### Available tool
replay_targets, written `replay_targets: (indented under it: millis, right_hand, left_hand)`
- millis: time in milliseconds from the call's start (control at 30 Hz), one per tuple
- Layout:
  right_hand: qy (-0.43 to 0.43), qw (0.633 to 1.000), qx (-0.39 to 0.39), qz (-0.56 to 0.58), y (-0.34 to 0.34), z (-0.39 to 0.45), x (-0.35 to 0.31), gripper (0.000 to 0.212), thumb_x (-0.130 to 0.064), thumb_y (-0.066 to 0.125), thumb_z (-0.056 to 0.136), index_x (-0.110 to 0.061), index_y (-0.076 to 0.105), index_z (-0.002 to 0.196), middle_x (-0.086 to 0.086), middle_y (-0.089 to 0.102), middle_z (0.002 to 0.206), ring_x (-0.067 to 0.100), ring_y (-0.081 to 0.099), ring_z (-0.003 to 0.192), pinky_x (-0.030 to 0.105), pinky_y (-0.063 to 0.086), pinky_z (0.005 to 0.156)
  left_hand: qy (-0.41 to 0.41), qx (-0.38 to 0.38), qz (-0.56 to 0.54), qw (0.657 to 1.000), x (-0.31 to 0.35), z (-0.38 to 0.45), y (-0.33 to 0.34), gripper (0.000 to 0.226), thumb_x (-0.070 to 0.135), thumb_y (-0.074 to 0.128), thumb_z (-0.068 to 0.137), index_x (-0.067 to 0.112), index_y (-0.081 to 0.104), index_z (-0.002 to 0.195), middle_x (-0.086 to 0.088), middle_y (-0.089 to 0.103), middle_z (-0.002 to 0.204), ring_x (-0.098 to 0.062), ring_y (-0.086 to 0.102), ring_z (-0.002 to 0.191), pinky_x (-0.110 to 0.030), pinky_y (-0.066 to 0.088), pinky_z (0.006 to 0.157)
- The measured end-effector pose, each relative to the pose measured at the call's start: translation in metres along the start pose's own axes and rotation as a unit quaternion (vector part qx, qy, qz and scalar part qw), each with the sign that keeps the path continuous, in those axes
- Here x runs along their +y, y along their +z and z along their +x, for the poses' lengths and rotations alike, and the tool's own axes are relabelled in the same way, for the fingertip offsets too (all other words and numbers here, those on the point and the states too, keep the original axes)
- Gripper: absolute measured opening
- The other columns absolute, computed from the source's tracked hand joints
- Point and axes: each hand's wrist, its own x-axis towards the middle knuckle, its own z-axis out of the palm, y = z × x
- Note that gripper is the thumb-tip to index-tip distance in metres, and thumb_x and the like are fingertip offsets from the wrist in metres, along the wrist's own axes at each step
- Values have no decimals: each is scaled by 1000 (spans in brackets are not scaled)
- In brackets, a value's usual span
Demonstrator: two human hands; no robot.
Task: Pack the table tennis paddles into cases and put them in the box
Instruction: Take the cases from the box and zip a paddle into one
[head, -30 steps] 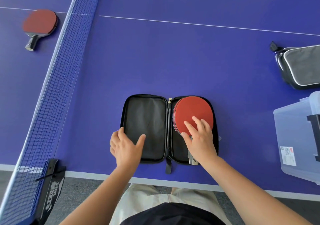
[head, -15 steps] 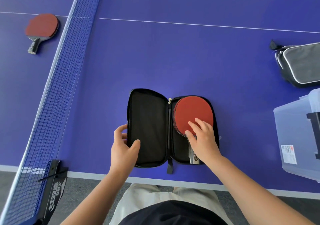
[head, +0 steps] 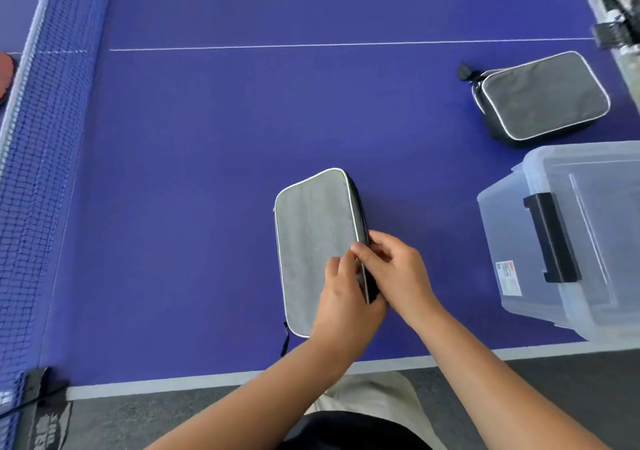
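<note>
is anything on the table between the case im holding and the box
Nothing visible does. The case, gripped at its right edge by both hands, left and right, has only bare table between it and the box. The box's lid looks on.

- Both forearms bare, no sleeves in view.
- Left hand [head: 346, 297], right hand [head: 398, 269]: no rings, no watch.
- Dark top [head: 353, 432]; pale beige trousers [head: 377, 394].

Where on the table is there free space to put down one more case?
The widest bare patch lies between the net and the closed case that both hands, left hand and right hand, hold. The far strip beyond the white line is bare too. The right side is crowded: second case, plastic box.
</note>
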Motion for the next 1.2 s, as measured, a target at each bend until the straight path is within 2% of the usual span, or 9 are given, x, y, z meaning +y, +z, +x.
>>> replay_targets:
  millis: [133,200,300,400,500,800,1000,1100,1200]
  right_hand:
    - [11,999,10,-40,-11,24,28,8,-26,66,90,-26,67,82,-8,67,66,8,61,60,21,46,58]
    - [15,996,8,-82,-12,36,42,15,-25,64,89,-25,62,74,-9,61,59,8,50,53,20,39,53]
    - [44,993,12,-109,-8,49,58,11,-28,64,90,-19,69,93,-4,70,78,14,63,71,34,52,66]
    - [69,990,8,-124,-3,58,69,21,-31,65,89,-18,69,104,-3,67,99,16,63,89,32,52,78]
    - [86,989,-14,-117,4,64,74,38,-44,59,88,-22,63,119,-5,62,115,13,59,101,34,51,89]
    - [162,979,-105,62,13,68,52,43,-41,75,84,-22,61,120,-9,70,109,6,66,98,22,52,74]
    - [90,989,-115,3,12,60,18,55,-42,80,78,-27,52,122,-11,66,111,6,64,100,29,55,84]
    - [38,990,-119,-64,2,47,-8,53,-39,84,74,-30,53,117,-15,65,106,-2,64,91,19,51,76]
    - [16,984,-141,-112,-11,30,-26,51,-37,85,72,-38,53,112,-21,63,103,-11,61,86,13,45,69]
  left_hand:
    - [-4,-45,25,999,-10,11,11,82,34,78,80,40,28,144,15,43,118,9,53,95,-5,45,74]
    - [33,-1,103,994,-23,18,5,74,40,72,85,33,33,148,11,45,129,2,48,112,-17,46,93]
    - [64,60,305,948,-50,38,-7,59,47,61,89,31,45,143,1,38,149,-23,29,140,-45,30,114]
    - [28,27,384,923,-64,49,-13,53,53,54,91,39,46,141,2,23,159,-26,9,148,-51,11,119]
    - [33,25,392,919,-69,52,-12,53,55,54,91,40,45,141,4,21,159,-25,6,147,-53,10,119]
    - [71,66,316,944,-80,52,-17,56,51,70,80,34,58,132,0,37,150,-27,23,141,-56,31,112]
    - [58,78,148,984,-77,35,-38,53,46,75,81,35,58,130,9,37,144,-16,25,136,-33,31,108]
    - [-3,116,38,992,-71,25,-64,47,47,69,86,35,56,129,18,43,131,-5,39,127,-25,38,101]
    - [-141,179,-78,970,-62,22,-101,35,52,59,91,33,58,121,13,54,122,-3,53,111,-27,48,84]
